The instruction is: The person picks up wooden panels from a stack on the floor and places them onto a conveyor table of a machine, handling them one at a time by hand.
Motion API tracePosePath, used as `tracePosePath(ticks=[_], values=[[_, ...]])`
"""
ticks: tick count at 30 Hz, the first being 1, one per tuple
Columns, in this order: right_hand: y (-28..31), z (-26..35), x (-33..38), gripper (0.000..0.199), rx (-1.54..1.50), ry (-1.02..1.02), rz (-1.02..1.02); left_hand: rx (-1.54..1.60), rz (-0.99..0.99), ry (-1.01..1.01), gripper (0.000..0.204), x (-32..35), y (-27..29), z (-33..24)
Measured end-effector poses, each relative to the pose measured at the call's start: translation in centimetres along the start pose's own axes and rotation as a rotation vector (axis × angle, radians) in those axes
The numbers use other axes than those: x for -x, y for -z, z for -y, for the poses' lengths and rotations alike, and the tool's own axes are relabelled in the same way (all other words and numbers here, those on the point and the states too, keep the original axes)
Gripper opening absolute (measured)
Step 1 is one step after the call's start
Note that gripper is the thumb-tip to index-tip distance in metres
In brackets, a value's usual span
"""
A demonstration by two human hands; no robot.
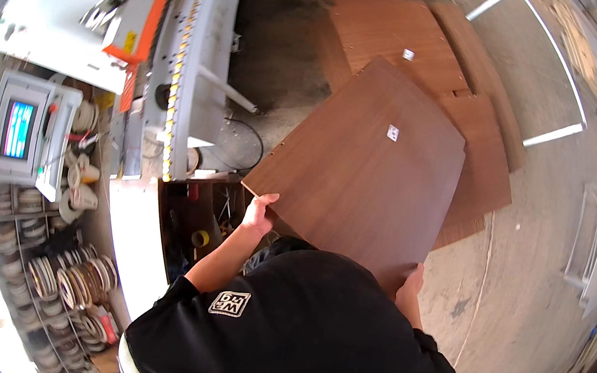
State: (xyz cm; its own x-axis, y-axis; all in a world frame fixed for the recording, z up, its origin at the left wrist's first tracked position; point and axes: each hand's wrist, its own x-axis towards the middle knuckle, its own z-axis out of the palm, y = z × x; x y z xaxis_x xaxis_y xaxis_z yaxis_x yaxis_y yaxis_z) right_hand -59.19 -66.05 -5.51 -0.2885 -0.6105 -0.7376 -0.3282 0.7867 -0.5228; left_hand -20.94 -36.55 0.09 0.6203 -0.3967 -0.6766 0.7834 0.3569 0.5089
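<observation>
Workshop with a concrete floor [456,285]: one brown board [362,169] is held up by two hands.
At near left, a yellow tape roll [200,238] and small items too dim to be told are held in an open box [177,224]; farther left, rolls [75,283] too many to be counted are kept on a rack [23,216]. The far left is taken up by one orange-and-grey machine [213,33], with one screen [18,129] beyond its left side. A pile [389,31] of at least three boards is partly hidden by the held one. One label is borne by each. The near left corner is clamped in the left hand [259,213]; the near right edge is gripped by the right hand [412,282], its fingertips hidden.
</observation>
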Motion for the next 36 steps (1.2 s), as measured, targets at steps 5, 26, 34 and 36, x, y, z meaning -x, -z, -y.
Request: tracePosePath(ticks=[5,26,34,36], values=[[-2.4,0.1,4.3,0.07,-0.031,0.075,0.146,0.033,0.047,-0.086,0.053,6.3,3.2,-3.0],[-18.0,-9.1,19.3,0.05,0.192,0.528,0.562,0.688,-0.256,-0.293,0.025,24.6,36.8,0.4],[-20.5,-13.1,27.0,0.053,0.704,0.796,0.976,0.539,-0.235,-0.263,0.053,24.5,37.8,-0.6],[-21.1,-15.0,29.2,0.057,0.726,0.799,1.028,0.388,-0.148,-0.225,0.036,26.0,33.3,-2.1]])
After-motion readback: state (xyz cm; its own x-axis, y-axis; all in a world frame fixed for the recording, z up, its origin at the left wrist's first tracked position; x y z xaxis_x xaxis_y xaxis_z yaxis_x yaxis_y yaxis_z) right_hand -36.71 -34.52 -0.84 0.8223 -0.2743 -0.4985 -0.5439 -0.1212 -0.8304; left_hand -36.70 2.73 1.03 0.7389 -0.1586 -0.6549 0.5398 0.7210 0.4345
